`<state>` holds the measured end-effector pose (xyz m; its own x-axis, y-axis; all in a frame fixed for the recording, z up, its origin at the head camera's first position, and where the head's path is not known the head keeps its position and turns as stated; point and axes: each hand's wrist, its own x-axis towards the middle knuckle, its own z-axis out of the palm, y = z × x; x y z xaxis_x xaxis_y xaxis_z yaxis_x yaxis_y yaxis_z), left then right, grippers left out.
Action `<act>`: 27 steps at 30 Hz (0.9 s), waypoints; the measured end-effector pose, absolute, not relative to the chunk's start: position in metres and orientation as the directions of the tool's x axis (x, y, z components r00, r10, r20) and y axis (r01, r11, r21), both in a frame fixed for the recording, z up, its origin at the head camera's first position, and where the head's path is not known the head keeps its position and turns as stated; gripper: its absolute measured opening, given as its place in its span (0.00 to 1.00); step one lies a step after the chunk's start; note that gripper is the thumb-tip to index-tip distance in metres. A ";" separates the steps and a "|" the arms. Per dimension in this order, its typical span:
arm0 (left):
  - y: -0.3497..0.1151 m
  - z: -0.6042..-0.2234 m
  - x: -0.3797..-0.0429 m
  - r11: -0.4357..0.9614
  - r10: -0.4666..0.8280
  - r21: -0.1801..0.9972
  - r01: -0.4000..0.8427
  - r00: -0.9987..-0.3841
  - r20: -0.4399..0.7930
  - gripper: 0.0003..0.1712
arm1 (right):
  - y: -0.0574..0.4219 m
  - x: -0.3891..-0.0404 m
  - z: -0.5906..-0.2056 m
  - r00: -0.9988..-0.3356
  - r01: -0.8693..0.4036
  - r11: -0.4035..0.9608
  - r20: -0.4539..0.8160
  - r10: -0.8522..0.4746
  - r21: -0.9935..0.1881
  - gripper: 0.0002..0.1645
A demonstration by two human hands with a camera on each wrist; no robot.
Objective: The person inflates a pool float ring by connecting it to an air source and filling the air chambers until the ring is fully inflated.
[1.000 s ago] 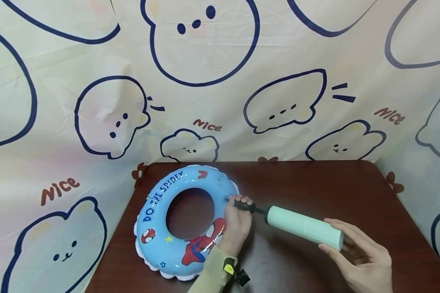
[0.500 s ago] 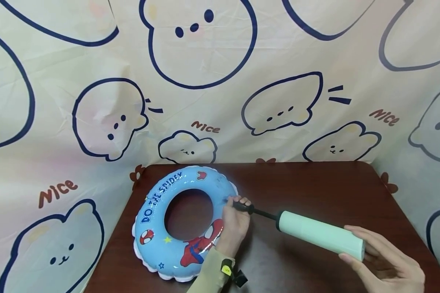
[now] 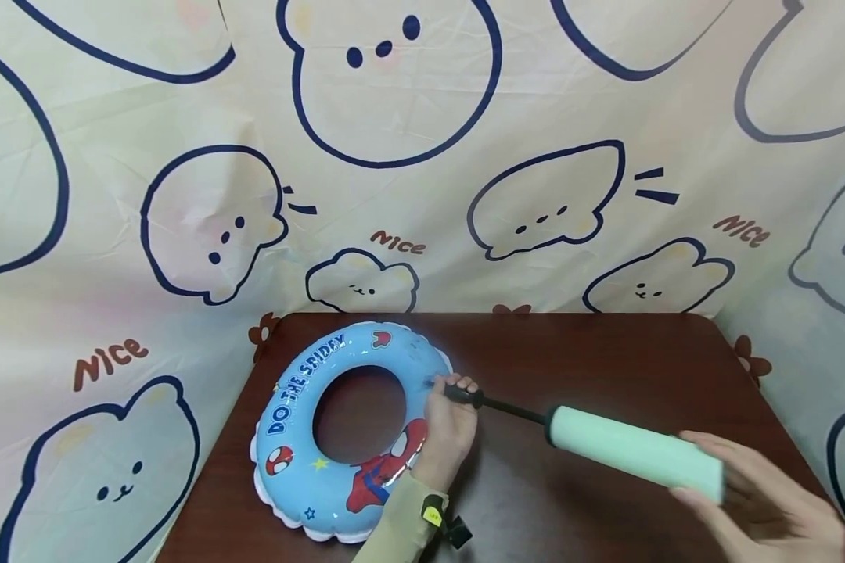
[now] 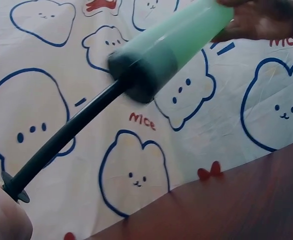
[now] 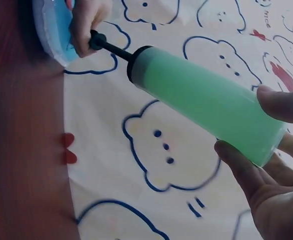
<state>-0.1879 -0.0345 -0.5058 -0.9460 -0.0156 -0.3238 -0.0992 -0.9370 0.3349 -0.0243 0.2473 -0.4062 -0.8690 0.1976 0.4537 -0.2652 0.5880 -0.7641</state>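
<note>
A blue inflatable swim ring point(image 3: 296, 485) with a red spider figure and lettering lies on the left of the table. At its right side my left hand point(image 3: 451, 430) grips the black end of a hand pump point(image 3: 634, 450), against the ring; the meeting point is hidden by the fingers. A black rod point(image 4: 66, 132) runs from that hand into the pump's mint-green barrel. My right hand point(image 3: 774, 500) holds the barrel's far end between thumb and fingers, as the right wrist view also shows. The pump is held above the table, sloping down to the right in the head view.
The dark brown table point(image 3: 591, 360) has rounded back corners. A cream cloth point(image 3: 436, 195) printed with bear outlines hangs behind it and at the sides. A black band with a yellow tag point(image 3: 433, 514) sits on my left wrist.
My right hand has drawn the green barrel away to the right, and more of the black rod shows. My left hand stays almost in place at the ring.
</note>
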 end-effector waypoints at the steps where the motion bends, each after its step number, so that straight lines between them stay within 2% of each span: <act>1: -0.034 -0.506 -0.188 -0.938 -0.012 0.332 -0.103 -0.945 -0.325 0.15 | 0.244 -0.029 -0.412 -0.853 -0.322 0.569 0.492 0.172 -0.757 0.40; 5: -0.034 -0.507 -0.189 -0.938 -0.018 0.333 -0.097 -0.946 -0.325 0.18 | 0.223 -0.047 -0.436 -0.752 -0.569 0.442 0.656 0.062 -0.694 0.40; 10: -0.037 -0.507 -0.190 -0.941 -0.028 0.326 -0.087 -0.944 -0.330 0.15 | 0.200 -0.063 -0.449 -0.622 -0.740 0.304 0.783 0.029 -0.600 0.34; 13: -0.037 -0.507 -0.190 -0.945 -0.026 0.315 -0.082 -0.946 -0.322 0.12 | 0.194 -0.073 -0.453 -0.596 -0.770 0.271 0.803 0.016 -0.577 0.33; 15: -0.036 -0.508 -0.189 -0.950 -0.026 0.303 -0.078 -0.946 -0.324 0.10 | 0.193 -0.077 -0.459 -0.608 -0.761 0.277 0.794 0.012 -0.587 0.33; 18: -0.035 -0.510 -0.187 -0.951 -0.023 0.297 -0.080 -0.945 -0.326 0.11 | 0.190 -0.082 -0.471 -0.609 -0.764 0.256 0.793 0.019 -0.593 0.34; 22: -0.031 -0.508 -0.186 -0.947 -0.033 0.313 -0.076 -0.943 -0.331 0.13 | 0.183 -0.085 -0.485 -0.578 -0.797 0.183 0.815 0.046 -0.576 0.31; 27: -0.028 -0.504 -0.184 -0.941 -0.024 0.326 -0.090 -0.943 -0.331 0.14 | 0.174 -0.088 -0.486 -0.552 -0.817 0.163 0.832 0.058 -0.554 0.29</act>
